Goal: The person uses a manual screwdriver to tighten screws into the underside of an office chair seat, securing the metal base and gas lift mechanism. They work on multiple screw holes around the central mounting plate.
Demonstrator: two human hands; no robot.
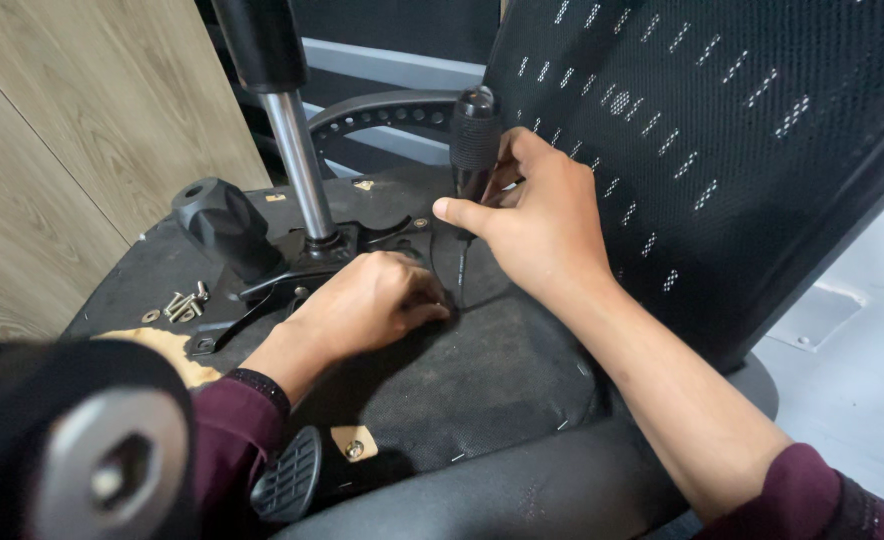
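An office chair lies upside down, its black fabric seat underside (482, 370) facing up. My right hand (537, 225) is closed around the black handle of a screwdriver (475, 140) held upright, its thin shaft pointing down at the seat. My left hand (367, 300) rests curled on the seat beside the tip, next to the black metal mechanism plate (292, 270). A chrome gas cylinder (297, 165) rises from that plate.
Loose silver screws (184, 304) lie on the seat at the left, near a black knob (224, 225). The mesh backrest (722, 130) stands at the right. A wooden panel (72, 130) is at the left, a castor wheel (82, 440) close in the foreground.
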